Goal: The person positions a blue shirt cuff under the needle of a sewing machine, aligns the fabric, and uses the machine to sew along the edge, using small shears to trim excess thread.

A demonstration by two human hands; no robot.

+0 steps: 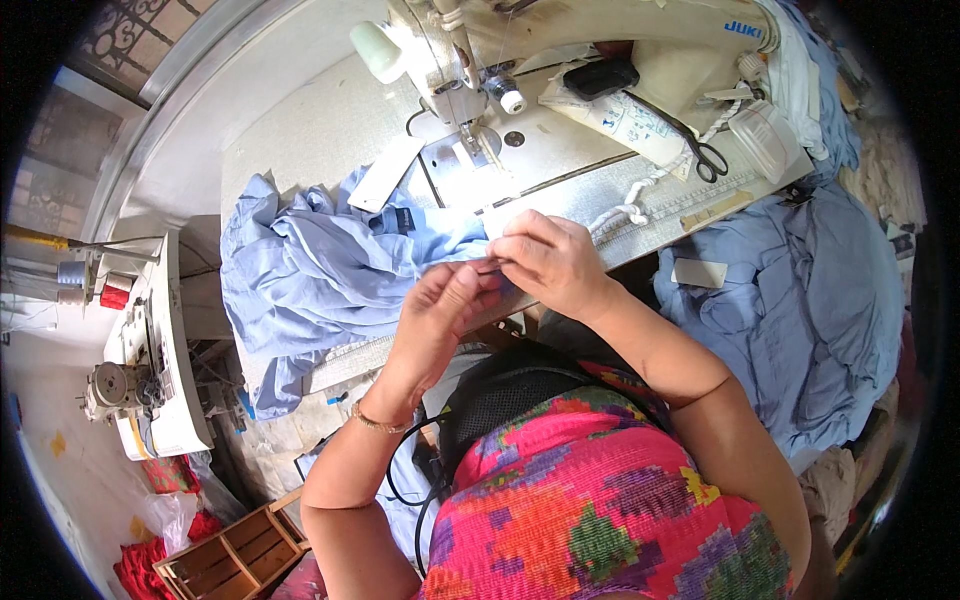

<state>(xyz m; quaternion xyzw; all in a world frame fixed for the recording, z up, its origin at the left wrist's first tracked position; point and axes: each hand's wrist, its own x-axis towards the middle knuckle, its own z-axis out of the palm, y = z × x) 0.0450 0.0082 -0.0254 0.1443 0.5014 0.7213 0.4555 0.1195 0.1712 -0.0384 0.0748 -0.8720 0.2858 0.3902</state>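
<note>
A light blue garment (320, 260) lies bunched on the left of the sewing table, with a dark label (392, 220) showing near its middle. Its right end reaches to my hands at the table's near edge. My left hand (445, 305) has its fingers curled and thumb pressed in, pinching the cloth's edge. Close against it, my right hand (550, 258) pinches the same edge; the exact fold between the fingertips is hidden. Just beyond them stands the sewing machine (440, 70), its needle area (472, 140) over a shiny metal plate, apart from the cloth in my fingers.
Black-handled scissors (710, 160), a white cord (630, 205), a dark rounded object (600, 77) and a clear plastic box (765, 140) lie on the table's right. More blue garments (800, 310) hang in a heap at right. Another machine (150, 370) and a wooden crate (235, 560) stand left.
</note>
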